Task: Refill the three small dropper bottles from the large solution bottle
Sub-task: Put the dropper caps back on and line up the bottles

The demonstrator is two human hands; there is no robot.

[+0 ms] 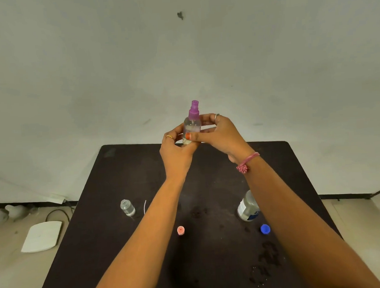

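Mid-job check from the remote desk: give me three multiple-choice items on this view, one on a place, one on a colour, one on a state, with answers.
1. Where is the blue cap?
A. On the table just in front of the large bottle
B. Screwed onto the large bottle
C. On the floor

2. What colour is the spray top of the held bottle?
A. Green
B. Purple
C. Black

3. How is the small clear bottle at the left of the table?
A. Lying on its side
B. Held in a hand
C. Standing uncapped

Answers: 1 A, it lies on the table near the large bottle. 2 B, the top is plainly purple. 3 C, it stands alone with an open neck, while the left hand and the right hand both hold the spray bottle.
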